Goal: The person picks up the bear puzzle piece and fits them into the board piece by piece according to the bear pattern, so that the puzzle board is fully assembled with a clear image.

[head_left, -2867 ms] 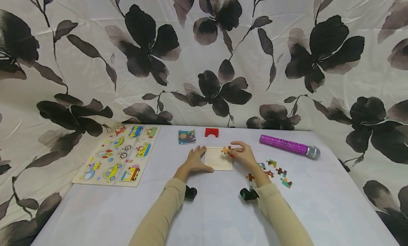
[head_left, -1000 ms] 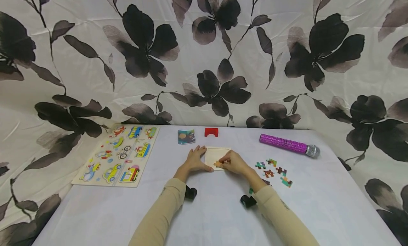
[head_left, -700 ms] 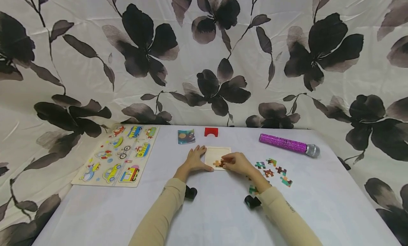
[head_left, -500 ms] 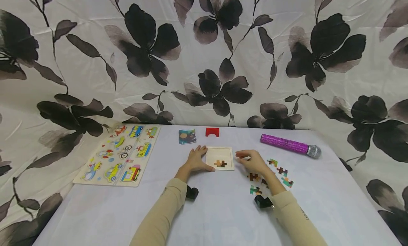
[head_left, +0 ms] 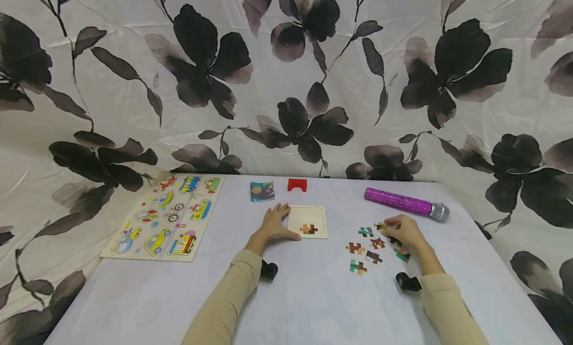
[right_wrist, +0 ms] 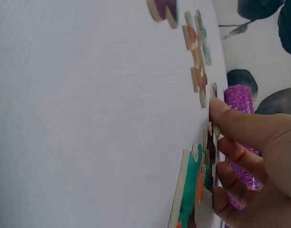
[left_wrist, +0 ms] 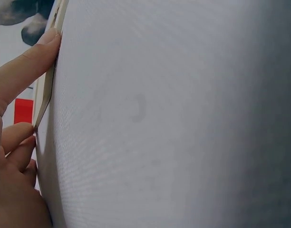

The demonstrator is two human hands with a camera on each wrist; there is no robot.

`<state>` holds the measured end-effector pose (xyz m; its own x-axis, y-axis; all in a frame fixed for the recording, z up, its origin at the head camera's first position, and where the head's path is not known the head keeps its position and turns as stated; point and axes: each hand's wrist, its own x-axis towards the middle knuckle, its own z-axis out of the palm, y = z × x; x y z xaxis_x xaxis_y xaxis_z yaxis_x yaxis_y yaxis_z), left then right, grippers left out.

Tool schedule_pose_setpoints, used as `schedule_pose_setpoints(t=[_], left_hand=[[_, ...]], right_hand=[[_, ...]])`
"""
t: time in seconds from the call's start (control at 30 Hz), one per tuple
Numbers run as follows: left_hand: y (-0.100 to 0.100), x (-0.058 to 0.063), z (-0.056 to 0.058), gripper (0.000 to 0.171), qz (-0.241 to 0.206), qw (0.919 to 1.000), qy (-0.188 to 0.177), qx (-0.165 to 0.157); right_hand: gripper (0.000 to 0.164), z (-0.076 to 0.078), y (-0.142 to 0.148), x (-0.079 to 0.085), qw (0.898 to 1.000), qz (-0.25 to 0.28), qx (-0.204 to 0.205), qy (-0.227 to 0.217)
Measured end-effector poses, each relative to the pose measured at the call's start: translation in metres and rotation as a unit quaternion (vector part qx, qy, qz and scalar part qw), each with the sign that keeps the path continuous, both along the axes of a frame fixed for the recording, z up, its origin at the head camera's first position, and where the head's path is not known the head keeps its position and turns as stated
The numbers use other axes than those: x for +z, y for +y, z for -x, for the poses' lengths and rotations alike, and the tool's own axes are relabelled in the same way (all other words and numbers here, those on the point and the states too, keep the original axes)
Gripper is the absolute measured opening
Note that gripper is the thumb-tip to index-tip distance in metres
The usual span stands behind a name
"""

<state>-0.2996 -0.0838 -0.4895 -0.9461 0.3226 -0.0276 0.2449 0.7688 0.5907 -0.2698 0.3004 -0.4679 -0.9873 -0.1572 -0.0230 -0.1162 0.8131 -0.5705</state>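
My left hand [head_left: 270, 224] rests at the left side of a small square wooden puzzle tray [head_left: 306, 215], its thumb on the near edge and fingers at the far left corner. Inside the tray, at the near side, lie joined orange and brown jigsaw pieces [head_left: 309, 229]. Over on the right, my right hand [head_left: 405, 231] pinches a green and yellow jigsaw piece [head_left: 379, 226] with thumb and index finger, still down at table level. The right wrist view shows the thumb [right_wrist: 221, 110] against that piece's edge; the index fingertip is hidden behind.
Several loose jigsaw pieces [head_left: 377, 243] lie between the tray and my right hand. Behind them is a purple glittery microphone [head_left: 398, 201]. A picture card [head_left: 261, 191] and a red arch block [head_left: 297, 185] stand behind the tray. A vehicle puzzle board [head_left: 165, 218] lies left.
My right hand set a brown piece beside the orange one in the tray, let go, and moved right to the loose pieces, where it pinches another. My left hand stays at the tray.
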Motion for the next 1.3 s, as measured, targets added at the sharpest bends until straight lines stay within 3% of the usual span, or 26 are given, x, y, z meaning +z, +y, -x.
schedule_pose_setpoints(t=[0.13, 0.27, 0.37, 0.47, 0.6, 0.77, 1.07, 1.3], left_hand=[[0.0, 0.0, -0.001, 0.097, -0.003, 1.0, -0.001, 0.001], [0.0, 0.002, -0.002, 0.096, -0.01, 0.9999, -0.002, 0.001], [0.0, 0.004, -0.002, 0.096, -0.009, 1.0, -0.002, 0.0], [0.0, 0.004, -0.002, 0.096, -0.009, 1.0, -0.001, 0.001], [-0.003, 0.003, -0.001, 0.097, -0.007, 1.0, -0.004, 0.003], [-0.004, 0.002, 0.0, 0.097, -0.001, 1.0, -0.004, 0.005], [-0.001, 0.002, 0.001, 0.097, 0.007, 0.9999, -0.01, -0.001], [-0.002, 0.001, 0.0, 0.098, 0.012, 0.9999, -0.004, -0.003]], right_hand=[[0.037, 0.004, 0.002, -0.002, 1.0, 0.024, -0.001, 0.002], [0.033, 0.008, 0.005, 0.001, 0.997, 0.071, -0.028, -0.007], [0.027, 0.011, 0.006, 0.006, 0.988, 0.142, -0.051, -0.014], [0.026, 0.013, 0.003, 0.011, 0.973, 0.221, -0.053, -0.029], [0.035, 0.02, -0.012, 0.015, 0.963, 0.266, -0.035, -0.019], [0.04, 0.035, -0.046, 0.013, 0.96, 0.279, -0.008, 0.017], [0.028, 0.061, -0.123, 0.002, 0.966, 0.257, 0.005, -0.019], [0.024, 0.068, -0.167, 0.001, 0.96, 0.276, 0.042, -0.034]])
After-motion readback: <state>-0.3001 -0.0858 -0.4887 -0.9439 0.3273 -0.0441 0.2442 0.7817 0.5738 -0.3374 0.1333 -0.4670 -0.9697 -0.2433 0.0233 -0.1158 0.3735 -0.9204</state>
